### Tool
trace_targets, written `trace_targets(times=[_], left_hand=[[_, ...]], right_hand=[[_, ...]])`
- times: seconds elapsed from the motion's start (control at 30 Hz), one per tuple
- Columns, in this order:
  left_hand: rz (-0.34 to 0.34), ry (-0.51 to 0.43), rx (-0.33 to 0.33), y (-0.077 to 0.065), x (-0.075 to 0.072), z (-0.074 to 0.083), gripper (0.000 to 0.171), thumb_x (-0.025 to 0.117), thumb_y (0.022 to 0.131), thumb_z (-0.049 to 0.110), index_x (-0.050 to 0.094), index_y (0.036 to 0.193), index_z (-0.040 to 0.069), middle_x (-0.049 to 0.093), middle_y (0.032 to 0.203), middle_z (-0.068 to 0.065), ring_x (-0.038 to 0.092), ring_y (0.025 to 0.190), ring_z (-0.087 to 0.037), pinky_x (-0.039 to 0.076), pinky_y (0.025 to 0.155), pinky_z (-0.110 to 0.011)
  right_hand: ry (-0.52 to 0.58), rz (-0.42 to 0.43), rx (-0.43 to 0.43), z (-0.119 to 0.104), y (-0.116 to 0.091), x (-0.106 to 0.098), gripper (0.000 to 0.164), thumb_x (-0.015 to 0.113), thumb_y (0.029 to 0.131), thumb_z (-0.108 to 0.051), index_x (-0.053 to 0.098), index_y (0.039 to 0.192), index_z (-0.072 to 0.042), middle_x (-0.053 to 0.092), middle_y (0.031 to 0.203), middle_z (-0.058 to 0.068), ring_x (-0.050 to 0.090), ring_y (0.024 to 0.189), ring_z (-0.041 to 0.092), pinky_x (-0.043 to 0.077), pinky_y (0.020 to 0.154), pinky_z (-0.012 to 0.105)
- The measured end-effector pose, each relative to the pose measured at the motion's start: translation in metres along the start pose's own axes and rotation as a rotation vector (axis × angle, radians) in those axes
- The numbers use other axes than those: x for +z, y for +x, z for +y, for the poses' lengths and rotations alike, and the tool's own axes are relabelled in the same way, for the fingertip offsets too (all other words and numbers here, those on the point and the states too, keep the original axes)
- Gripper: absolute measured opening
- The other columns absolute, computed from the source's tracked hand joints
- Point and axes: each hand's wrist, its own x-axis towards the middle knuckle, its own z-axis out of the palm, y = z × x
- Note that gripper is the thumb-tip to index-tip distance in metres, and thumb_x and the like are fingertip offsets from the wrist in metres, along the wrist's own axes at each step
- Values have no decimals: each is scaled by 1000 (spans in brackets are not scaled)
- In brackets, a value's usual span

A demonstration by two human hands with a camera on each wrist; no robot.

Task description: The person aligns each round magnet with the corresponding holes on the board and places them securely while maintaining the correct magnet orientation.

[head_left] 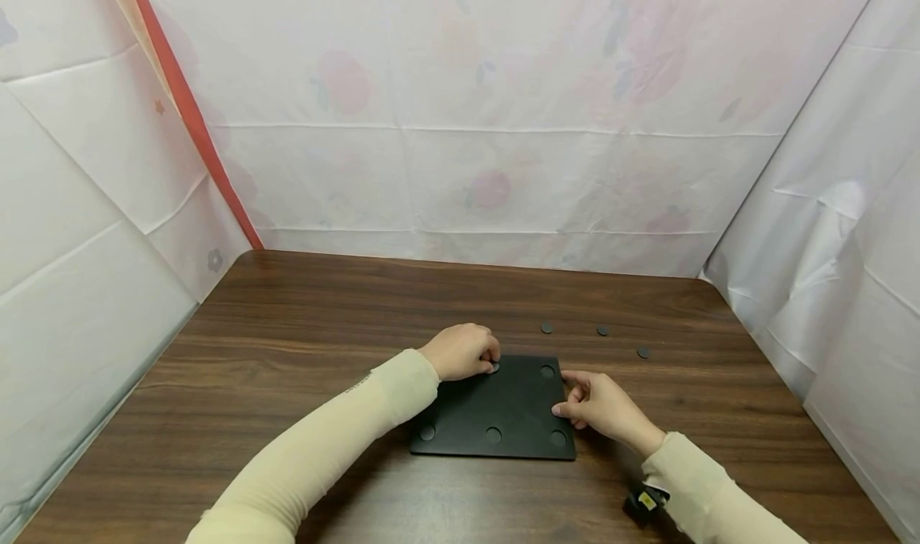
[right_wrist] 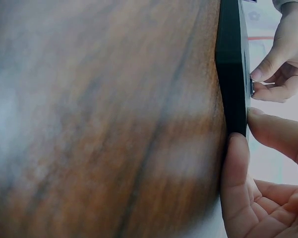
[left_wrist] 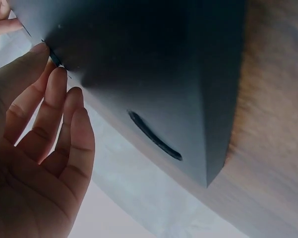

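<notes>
A flat black board (head_left: 496,404) with round recesses lies on the wooden table. Over its far edge, my left hand (head_left: 460,352) pinches a small dark disc (left_wrist: 55,58) between thumb and fingertips, close to the board's surface. Most of that disc is hidden by the fingers. My right hand (head_left: 607,407) grips the board's right edge, thumb on the top face and a finger along the side, as the right wrist view shows. Recesses show at the far right corner and along the near edge; the left forearm covers part of the board's left side.
Beyond the board to the right lie three loose dark discs: one disc (head_left: 546,328), another disc (head_left: 602,331) and a third disc (head_left: 643,353). A patterned white curtain (head_left: 460,176) hangs behind the brown table (head_left: 287,352), with white sheets on both sides.
</notes>
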Motion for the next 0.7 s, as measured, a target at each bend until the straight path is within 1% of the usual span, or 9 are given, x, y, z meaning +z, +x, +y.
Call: trace_targets(times=[0.13,0.3,0.7], left_hand=[[1,-3,0,-1,-1,1,13,70,91,22,74,103,16,67,98,2,64,86,-10,54,79,-26],[0,-12,2,-2,-1,1,12,71,91,22,74,101,16,66,96,3,63,84,-9,53,78,-26],[-5,-19,-11,-3,1,-1,12,71,91,22,74,101,17,66,96,5,62,84,-7,53,79,-25]], right_hand=[[-3,1,0,1,1,0,72,77,85,-18,42,142,9,62,72,6,62,63,18,55,57,30],[-4,3,23,1,1,0,72,77,85,-19,43,143,6,61,73,5,62,63,18,55,58,30],[-14,-1,15,0,0,0,71,76,86,-19,43,143,7,62,73,5,62,63,18,55,57,29]])
